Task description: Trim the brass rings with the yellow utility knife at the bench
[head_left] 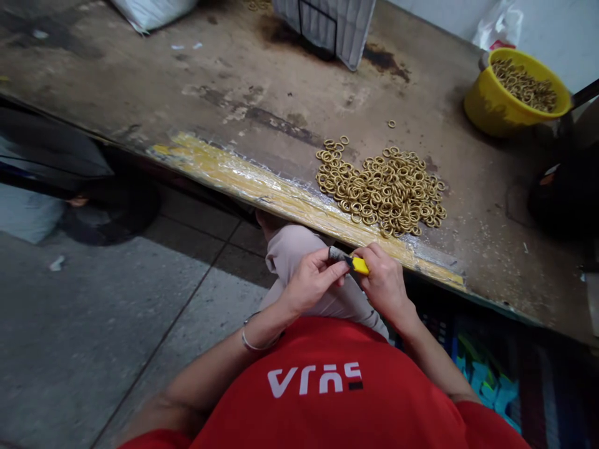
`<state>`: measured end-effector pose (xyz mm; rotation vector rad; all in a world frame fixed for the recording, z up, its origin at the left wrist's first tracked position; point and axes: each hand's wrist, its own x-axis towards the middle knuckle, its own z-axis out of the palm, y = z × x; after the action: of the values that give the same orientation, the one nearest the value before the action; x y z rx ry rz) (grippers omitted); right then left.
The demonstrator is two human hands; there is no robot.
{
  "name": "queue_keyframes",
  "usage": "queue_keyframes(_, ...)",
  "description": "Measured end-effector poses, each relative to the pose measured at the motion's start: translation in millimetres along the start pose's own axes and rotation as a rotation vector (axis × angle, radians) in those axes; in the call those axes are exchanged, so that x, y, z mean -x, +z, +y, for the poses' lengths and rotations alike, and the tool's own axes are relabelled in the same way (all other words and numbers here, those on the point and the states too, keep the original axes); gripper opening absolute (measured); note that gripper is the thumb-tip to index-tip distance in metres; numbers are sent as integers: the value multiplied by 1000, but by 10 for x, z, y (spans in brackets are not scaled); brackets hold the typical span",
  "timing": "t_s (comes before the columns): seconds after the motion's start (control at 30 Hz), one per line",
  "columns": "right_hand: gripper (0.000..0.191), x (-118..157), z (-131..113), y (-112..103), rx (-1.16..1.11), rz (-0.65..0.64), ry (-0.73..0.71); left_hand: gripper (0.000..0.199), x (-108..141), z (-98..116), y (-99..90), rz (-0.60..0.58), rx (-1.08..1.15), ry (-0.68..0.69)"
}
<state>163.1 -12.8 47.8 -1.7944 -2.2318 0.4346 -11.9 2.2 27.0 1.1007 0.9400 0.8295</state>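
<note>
Here, both hands (311, 280) (384, 280) pinch a yellow-and-black tool (360, 265) between them, near brass rings (397, 190).

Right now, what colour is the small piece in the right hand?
The small piece in the right hand is bright yellow; head view shows it best.

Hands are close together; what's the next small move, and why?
Perhaps turn the right hand slightly outward to ease the yellow piece away from the left hand: they sit close together, and dark material there makes contact hard to judge.
</note>
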Motion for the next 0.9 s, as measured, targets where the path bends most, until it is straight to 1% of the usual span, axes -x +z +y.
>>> queue_keyframes(0.1,17,-29,22,37,70,-17,-1,20,15,60,6,4,-116,43)
queue_keyframes(0.17,19,-62,112,52,142,-25,49,17,57,143,4,-4,-178,110)
queue_keyframes(0.2,21,-81,180,51,186,-23,105,17,85,191,-1,-28,-195,152)
queue_keyframes(0.27,25,-122,338,27,262,11,232,16,136,271,-17,-114,-222,232)
queue_keyframes(0.3,27,-145,414,8,269,50,255,16,150,289,-26,-166,-243,256)
queue_keyframes(0.37,31,-208,525,-28,230,134,202,22,141,263,-39,-213,-314,265)
queue_keyframes(0.43,35,-307,560,-45,189,185,119,26,90,161,-35,-198,-407,241)
queue_keyframes(0.5,37,-443,530,-33,202,192,78,25,24,29,-17,-168,-487,187)
queue_keyframes(0.6,33,-671,440,13,301,163,53,23,-47,-120,7,-176,-565,111)
queue_keyframes(0.7,26,-837,384,51,388,98,45,26,-71,-171,-11,-176,-601,87)
queue_keyframes(0.8,25,-886,409,60,382,68,66,30,-88,-172,-60,-130,-502,46)
queue_keyframes(0.9,22,-840,474,26,215,123,51,25,-131,-148,-111,-64,-258,-24)
